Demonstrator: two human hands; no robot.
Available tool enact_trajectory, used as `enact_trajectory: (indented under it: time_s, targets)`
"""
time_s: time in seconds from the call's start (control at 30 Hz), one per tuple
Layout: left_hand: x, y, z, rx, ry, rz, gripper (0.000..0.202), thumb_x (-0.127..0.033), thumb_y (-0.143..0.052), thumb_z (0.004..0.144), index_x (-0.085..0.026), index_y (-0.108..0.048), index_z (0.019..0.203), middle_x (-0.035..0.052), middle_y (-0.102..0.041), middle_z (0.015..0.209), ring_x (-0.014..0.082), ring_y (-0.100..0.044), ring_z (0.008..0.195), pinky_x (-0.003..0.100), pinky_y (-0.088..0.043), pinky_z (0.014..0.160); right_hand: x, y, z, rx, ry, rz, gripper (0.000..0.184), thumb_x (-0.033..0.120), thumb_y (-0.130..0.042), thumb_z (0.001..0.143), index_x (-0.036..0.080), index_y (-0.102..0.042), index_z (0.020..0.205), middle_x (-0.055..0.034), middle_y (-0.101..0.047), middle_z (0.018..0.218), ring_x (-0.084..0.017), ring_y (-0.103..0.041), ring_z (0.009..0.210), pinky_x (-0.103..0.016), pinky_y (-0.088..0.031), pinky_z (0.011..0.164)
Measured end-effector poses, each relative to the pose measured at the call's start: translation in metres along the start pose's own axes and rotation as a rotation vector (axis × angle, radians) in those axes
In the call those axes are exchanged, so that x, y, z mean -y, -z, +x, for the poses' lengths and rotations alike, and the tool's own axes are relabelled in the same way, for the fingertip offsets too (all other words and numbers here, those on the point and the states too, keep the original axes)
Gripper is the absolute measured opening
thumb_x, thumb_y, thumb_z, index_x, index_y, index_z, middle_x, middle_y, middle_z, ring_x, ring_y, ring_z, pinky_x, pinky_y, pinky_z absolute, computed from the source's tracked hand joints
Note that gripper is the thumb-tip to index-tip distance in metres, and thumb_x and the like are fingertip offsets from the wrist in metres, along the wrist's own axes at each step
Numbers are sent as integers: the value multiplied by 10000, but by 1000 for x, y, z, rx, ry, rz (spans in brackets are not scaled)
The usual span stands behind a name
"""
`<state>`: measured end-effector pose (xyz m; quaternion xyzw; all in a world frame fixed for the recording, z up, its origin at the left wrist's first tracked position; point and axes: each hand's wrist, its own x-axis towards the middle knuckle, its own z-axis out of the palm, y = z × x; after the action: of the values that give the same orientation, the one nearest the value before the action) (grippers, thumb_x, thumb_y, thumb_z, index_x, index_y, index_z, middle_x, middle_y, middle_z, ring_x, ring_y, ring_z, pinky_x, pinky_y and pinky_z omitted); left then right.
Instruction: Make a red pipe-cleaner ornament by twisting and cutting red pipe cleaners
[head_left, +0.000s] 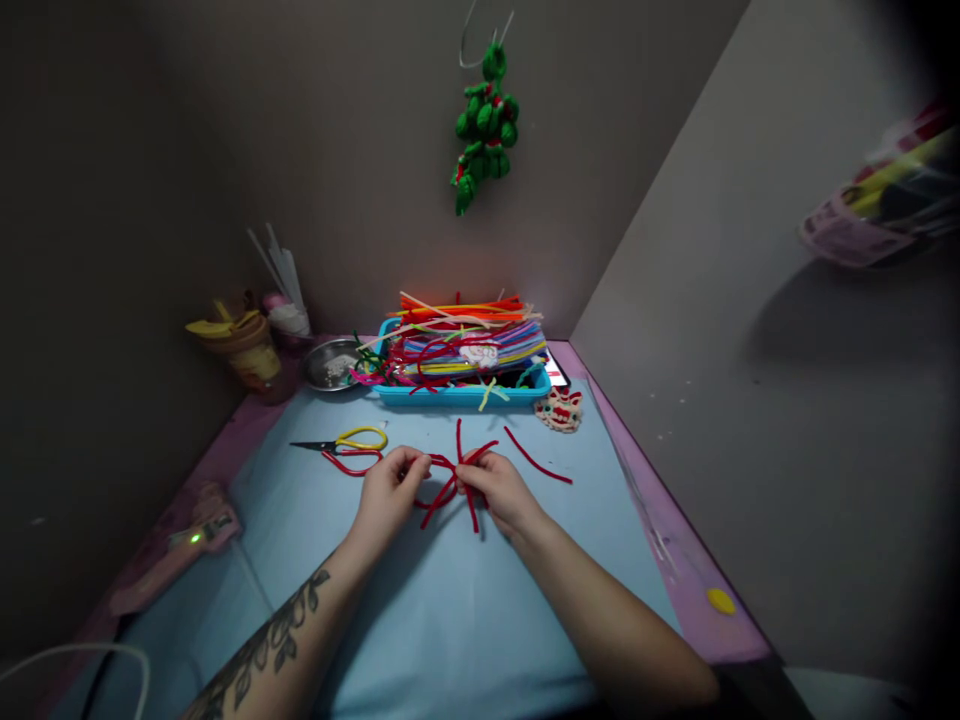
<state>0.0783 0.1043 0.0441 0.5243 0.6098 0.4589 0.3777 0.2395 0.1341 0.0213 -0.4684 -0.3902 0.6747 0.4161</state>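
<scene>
Both hands meet over the light blue table mat (pixel 450 620). My left hand (pixel 390 492) pinches one side of a bundle of red pipe cleaners (pixel 448 482), fingers closed. My right hand (pixel 499 490) grips the other side, fingers closed round the stems. Red ends stick up and down between the hands. A loose red pipe cleaner (pixel 536 457) lies just right of my right hand. Yellow-handled scissors (pixel 349 441) lie left of my left hand, with a bent red pipe cleaner (pixel 351 461) beside them.
A blue tray (pixel 461 395) heaped with coloured pipe cleaners stands at the back. Left of it are a metal dish (pixel 331 363) and a cup (pixel 244 350). A small red-white figure (pixel 560 408) sits right of the tray. A green pipe-cleaner ornament (pixel 485 125) hangs on the wall.
</scene>
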Motion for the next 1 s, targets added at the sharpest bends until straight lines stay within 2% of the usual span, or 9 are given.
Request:
enact_trajectory:
  time_s: [0.3, 0.57, 0.73, 0.83, 0.9, 0.93, 1.0]
  targets:
    - [-2, 3, 0, -44, -8, 3, 282, -447, -581, 791, -177, -610, 714, 13, -647, 646, 171, -573, 624, 260, -412, 596, 0, 2, 1, 51, 7, -4, 174, 290, -718, 589, 157, -610, 619, 7, -607, 516, -105, -520, 481, -223, -391, 492]
    - [0, 5, 1, -34, -8, 13, 300, -460, -582, 793, -174, -612, 708, 20, -650, 664, 169, -567, 628, 253, -406, 588, -1, 5, 4, 4, -7, -15, 333, 375, -812, 531, 145, -620, 676, -3, -636, 560, -102, -532, 481, -214, -355, 463]
    - [0, 4, 1, -27, -3, 14, 308, -463, -585, 789, -170, -617, 698, 20, -645, 651, 161, -563, 612, 255, -412, 586, -1, 5, 4, 12, -2, -20, 371, 401, -828, 516, 147, -612, 679, 3, -626, 552, -100, -520, 474, -215, -336, 458]
    - [3, 2, 3, -47, 4, -69, 318, -445, -633, 748, -165, -632, 900, 20, -660, 740, 161, -595, 671, 262, -447, 631, -1, 5, 5, 12, -1, 1, 377, 420, -823, 528, 148, -607, 673, -2, -627, 551, -105, -526, 480, -216, -336, 456]
    - [6, 0, 5, -46, 21, -147, 504, -417, -696, 684, -166, -574, 1103, 37, -671, 855, 156, -611, 702, 272, -473, 650, -1, 5, 5, -11, -16, 51, 394, 446, -821, 527, 152, -594, 659, -3, -624, 553, -102, -522, 480, -214, -337, 454]
    - [8, -1, 5, -28, 34, -168, 579, -404, -718, 656, -162, -548, 1154, 52, -673, 901, 157, -618, 712, 279, -484, 656, 0, 5, 5, -28, -26, 90, 407, 457, -824, 520, 156, -585, 653, -3, -624, 559, -101, -520, 482, -214, -342, 454]
    - [9, -2, 6, 34, 50, -149, 550, -394, -730, 641, -145, -586, 1110, 87, -684, 944, 178, -635, 752, 303, -500, 681, 0, 4, 6, -58, -31, 163, 428, 463, -838, 495, 163, -571, 646, 1, -617, 569, -97, -510, 485, -216, -357, 459]
